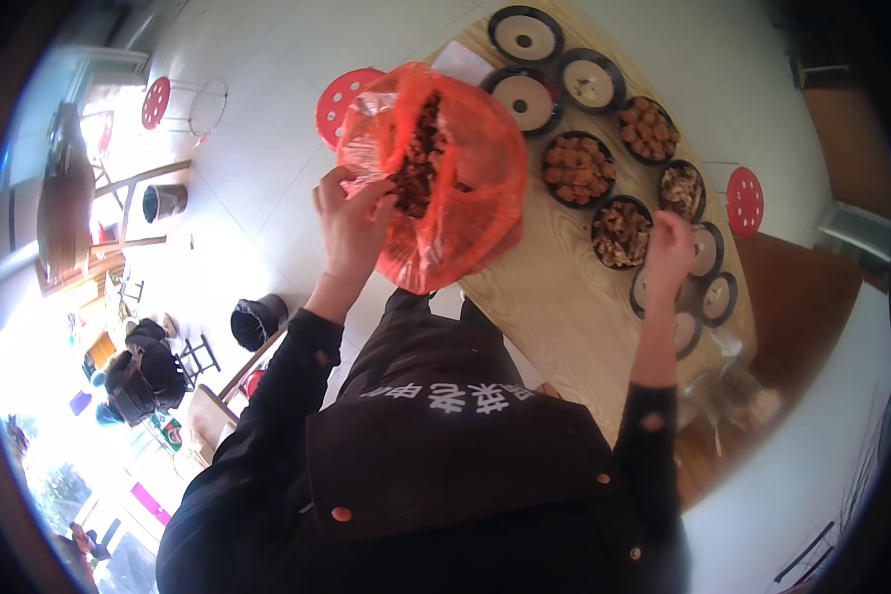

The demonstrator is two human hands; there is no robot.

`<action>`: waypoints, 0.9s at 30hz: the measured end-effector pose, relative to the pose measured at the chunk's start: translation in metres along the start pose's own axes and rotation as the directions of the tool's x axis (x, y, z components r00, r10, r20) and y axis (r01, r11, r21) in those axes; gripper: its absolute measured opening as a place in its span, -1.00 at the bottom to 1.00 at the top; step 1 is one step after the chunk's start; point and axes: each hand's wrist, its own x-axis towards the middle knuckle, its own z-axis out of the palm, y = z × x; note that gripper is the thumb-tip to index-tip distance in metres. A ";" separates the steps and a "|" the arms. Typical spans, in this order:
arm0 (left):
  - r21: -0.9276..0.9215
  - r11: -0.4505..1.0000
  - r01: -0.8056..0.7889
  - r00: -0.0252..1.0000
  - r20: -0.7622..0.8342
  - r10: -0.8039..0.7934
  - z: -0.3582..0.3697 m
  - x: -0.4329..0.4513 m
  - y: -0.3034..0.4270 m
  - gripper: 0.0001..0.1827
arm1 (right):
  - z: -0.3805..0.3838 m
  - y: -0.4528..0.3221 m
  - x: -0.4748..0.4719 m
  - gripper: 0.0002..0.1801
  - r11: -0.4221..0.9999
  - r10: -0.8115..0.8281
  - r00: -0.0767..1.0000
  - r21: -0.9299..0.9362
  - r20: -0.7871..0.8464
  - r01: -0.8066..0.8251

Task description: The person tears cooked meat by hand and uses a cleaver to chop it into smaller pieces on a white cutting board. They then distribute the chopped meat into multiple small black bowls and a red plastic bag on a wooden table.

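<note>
An open red plastic bag (pixel 482 148) holds dark brown food pieces (pixel 419 160). My left hand (pixel 353 223) pinches the bag's near left rim between fingers and thumb. Over the right part of the table, my right hand (pixel 670 249) hovers between a black bowl of brown strips (pixel 621 232) and a smaller bowl of pale strips (pixel 681 191). Its fingertips are too blurred to show whether they hold anything. Farther up stand two black bowls heaped with reddish-brown chunks, one bowl (pixel 578 169) nearer the bag and another bowl (pixel 649 130) by the table edge.
Dark-rimmed bowls with pale insides, including one bowl (pixel 526 33), stand at the far end of the wooden table (pixel 534 312). Several smaller ones, such as this bowl (pixel 719 298), surround my right wrist. Red stools (pixel 745 202) flank the table; a black bin (pixel 256 323) is left.
</note>
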 end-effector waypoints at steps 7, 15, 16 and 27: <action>0.086 0.996 -0.034 0.974 0.227 0.014 0.022 0.018 -0.038 -0.53 | 0.157 -0.211 -0.079 -0.79 0.788 -0.305 0.810 0.610 0.502 -0.082; -0.557 0.797 0.233 0.973 0.137 -0.188 -0.008 0.034 -0.085 -0.47 | 0.289 -0.190 -0.067 -0.86 0.903 -0.099 0.782 -0.274 0.615 0.330; -0.531 0.815 0.234 0.972 0.156 -0.177 -0.010 0.034 -0.086 -0.47 | 0.293 -0.190 -0.072 -0.85 0.903 0.013 0.762 -0.334 0.648 0.269; -0.576 0.771 0.272 0.956 0.250 -0.151 -0.013 0.044 -0.107 -0.46 | 0.315 -0.174 -0.080 -0.72 0.741 -0.086 0.840 -0.529 0.536 0.413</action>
